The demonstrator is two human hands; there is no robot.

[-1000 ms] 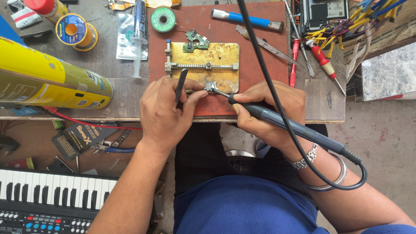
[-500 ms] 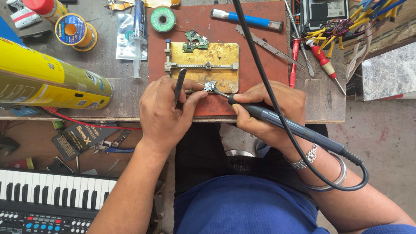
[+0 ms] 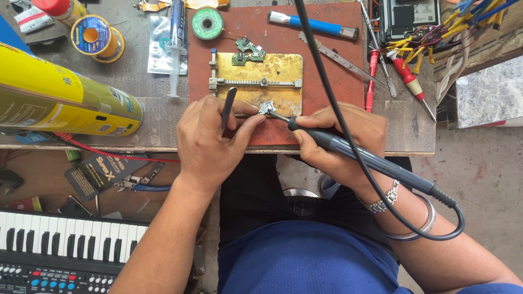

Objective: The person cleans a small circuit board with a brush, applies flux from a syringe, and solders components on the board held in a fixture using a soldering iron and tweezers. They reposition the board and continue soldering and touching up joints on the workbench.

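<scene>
1. Yellow spray can (image 3: 60, 98) lies on its side far left, w/ a solder spool (image 3: 93, 36) beyond it, both clear of the work.
2. Left hand (image 3: 210, 139) closed on dark tweezers (image 3: 227, 108), prob. pinning the small metal part (image 3: 266, 107) steady on the brass holder plate (image 3: 260, 81).
3. Right hand (image 3: 340, 139) grips the soldering iron (image 3: 354, 152) pen-style, tip touching the part; cord (image 3: 327, 81) loops clear to the right.

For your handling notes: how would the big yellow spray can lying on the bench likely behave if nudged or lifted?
The yellow can lies on its side, so its round body would probably roll if nudged. Its smooth, glossy wall looks slippery and stiff. It is close to the bench edge, so a roll that way might drop it.
</scene>
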